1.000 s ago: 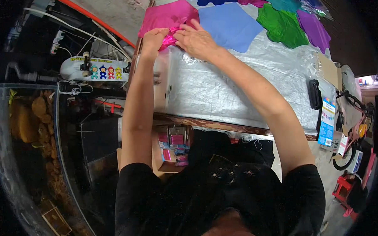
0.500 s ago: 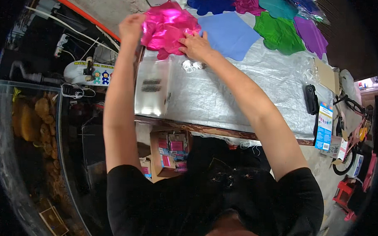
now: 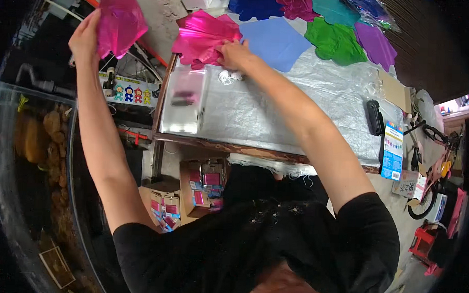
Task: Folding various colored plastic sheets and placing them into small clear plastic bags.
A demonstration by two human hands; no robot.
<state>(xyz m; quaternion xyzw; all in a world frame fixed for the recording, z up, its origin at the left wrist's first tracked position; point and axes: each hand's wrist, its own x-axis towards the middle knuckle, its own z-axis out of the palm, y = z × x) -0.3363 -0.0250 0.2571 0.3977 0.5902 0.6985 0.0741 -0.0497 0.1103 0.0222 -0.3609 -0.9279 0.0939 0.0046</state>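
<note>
My left hand (image 3: 84, 42) is raised past the table's left end, pinching a single shiny pink foil sheet (image 3: 119, 23) that hangs from its fingers. A pile of the same wavy-edged pink foil sheets (image 3: 205, 36) lies at the table's far left. On the right edge of that pile rests my right hand (image 3: 236, 54), its fingers bent and somewhat apart, pressing on the foil. Beside it is a flat light-blue sheet (image 3: 275, 42). A small bundle of white string (image 3: 227, 77) lies just below the pile, next to a clear plastic packet (image 3: 184, 111).
Dark-blue (image 3: 255, 5), teal (image 3: 335, 9), green (image 3: 336, 40) and purple (image 3: 375, 44) sheets line the far side. A black case (image 3: 374, 118) and a blue printed box (image 3: 393, 150) stand at the right edge. Below the table is a carton of packets (image 3: 191, 209). A glass tank (image 3: 43, 140) stands left.
My left hand has swung left and up off the pile, carrying one pink sheet away. My right hand stays on the pile. The view has shifted slightly.
</note>
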